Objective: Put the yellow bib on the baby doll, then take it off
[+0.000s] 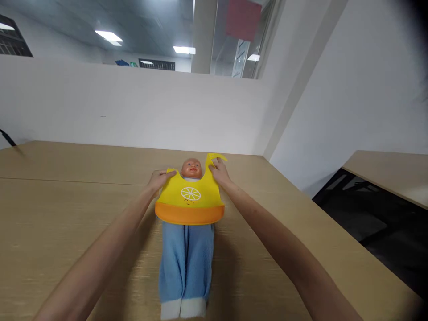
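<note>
A baby doll [191, 168] lies on its back on the wooden table, its head toward the wall. It wears blue trousers [186, 263] with white cuffs. Over its chest is a yellow bib [207, 189] with a white citrus slice, a small smiling face and an orange catch pocket [189, 214] along the bottom. My left hand [161, 179] is closed on the bib's left neck strap. The right strap is pinched in my right hand [219, 171], its curved end sticking out past the fingers. The doll's arms are hidden.
The table top [83, 214] reaches back to a white wall [150, 107] with a window above. A dark cable or pen-like object [7, 137] lies at the far left. Another table [391, 171] with a dark underside stands at the right, across a gap.
</note>
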`<state>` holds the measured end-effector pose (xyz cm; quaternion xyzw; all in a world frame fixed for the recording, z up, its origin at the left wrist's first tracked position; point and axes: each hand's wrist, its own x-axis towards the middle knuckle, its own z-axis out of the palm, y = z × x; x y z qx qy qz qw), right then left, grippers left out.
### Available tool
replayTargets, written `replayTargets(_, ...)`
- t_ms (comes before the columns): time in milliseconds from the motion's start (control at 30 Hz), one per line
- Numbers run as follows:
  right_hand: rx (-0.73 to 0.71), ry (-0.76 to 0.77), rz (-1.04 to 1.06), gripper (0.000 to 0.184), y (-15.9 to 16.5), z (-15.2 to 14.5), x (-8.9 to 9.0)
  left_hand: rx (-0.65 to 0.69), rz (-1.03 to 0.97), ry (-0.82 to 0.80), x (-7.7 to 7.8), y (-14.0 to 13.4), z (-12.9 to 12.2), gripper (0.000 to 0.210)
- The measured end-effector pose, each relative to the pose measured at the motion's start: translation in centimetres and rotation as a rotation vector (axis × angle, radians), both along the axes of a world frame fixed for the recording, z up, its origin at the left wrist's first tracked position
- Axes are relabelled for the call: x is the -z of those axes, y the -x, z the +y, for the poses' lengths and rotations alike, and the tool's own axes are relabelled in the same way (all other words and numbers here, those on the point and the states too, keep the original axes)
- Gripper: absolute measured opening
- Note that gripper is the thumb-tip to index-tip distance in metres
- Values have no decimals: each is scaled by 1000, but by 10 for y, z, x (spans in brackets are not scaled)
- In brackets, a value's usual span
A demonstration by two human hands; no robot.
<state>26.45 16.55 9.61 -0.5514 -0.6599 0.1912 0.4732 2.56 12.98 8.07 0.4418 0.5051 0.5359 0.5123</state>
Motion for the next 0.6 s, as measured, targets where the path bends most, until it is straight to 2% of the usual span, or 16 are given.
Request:
replayTargets(133,59,165,-69,18,-3,19,16,-2,69,22,15,-2,19,18)
replayTargets(367,83,252,-99,19,-3,43,36,71,-14,95,33,-6,51,14)
replayTargets(600,106,326,-144,13,-7,59,50,35,3,127,45,-7,70,3)
